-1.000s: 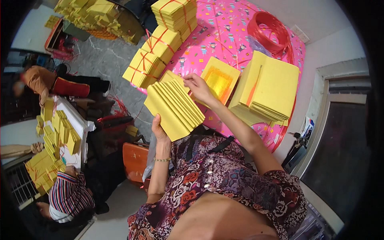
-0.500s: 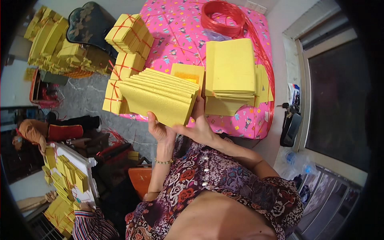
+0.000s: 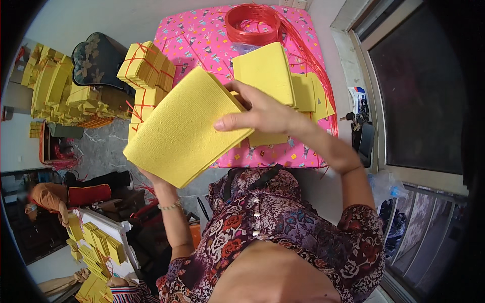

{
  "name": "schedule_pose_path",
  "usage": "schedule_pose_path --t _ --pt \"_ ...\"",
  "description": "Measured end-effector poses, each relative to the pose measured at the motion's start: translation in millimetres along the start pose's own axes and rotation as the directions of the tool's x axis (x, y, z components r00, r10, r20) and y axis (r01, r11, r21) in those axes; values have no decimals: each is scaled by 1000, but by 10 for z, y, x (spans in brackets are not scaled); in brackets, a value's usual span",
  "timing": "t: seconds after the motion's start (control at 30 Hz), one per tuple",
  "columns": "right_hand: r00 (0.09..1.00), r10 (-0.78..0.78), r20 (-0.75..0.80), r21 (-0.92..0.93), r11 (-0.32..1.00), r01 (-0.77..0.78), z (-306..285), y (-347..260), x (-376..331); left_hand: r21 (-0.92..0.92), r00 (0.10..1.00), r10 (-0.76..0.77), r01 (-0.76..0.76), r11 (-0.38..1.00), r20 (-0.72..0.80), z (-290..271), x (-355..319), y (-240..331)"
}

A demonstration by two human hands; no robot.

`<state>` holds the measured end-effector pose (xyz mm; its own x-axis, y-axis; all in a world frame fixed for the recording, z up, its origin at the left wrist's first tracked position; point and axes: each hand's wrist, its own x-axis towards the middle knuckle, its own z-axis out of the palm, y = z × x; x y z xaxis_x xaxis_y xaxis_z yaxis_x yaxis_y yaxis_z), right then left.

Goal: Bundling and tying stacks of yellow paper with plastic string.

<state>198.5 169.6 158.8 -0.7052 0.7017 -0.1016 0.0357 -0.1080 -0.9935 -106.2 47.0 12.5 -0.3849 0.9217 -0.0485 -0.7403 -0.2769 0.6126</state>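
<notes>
raised nearer, fibrous yellow paper stack (image 3: 184, 129) between both hands.

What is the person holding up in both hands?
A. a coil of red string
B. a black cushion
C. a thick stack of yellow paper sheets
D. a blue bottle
C: the right hand lies on top of the stack of yellow paper sheets while the left hand props it from underneath; the coil of red string lies untouched on the pink tablecloth.
</notes>
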Motion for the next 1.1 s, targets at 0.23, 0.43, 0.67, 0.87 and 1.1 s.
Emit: schedule_pose_path --t 0.23,0.43,0.67,0.87,1.1 --pt "944 218 247 -321 938 -133 -510 -487 342 68 911 -323 316 946 255 613 321 180" --pt "920 321 225 -399 892 -214 -704 -728 454 211 864 -374 318 924 337 1106 669 23" --pt "890 389 237 -474 846 -244 -1061 -737 629 482 835 -517 381 789 186 1664 794 -116" --pt "896 398 200 -446 851 -278 -1259 -793 682 466 743 -641 504 727 195 2061 834 -319" --pt "950 313 0 -457 845 -278 -1430 -566 664 336 746 -647 575 746 159 1935 912 -752"
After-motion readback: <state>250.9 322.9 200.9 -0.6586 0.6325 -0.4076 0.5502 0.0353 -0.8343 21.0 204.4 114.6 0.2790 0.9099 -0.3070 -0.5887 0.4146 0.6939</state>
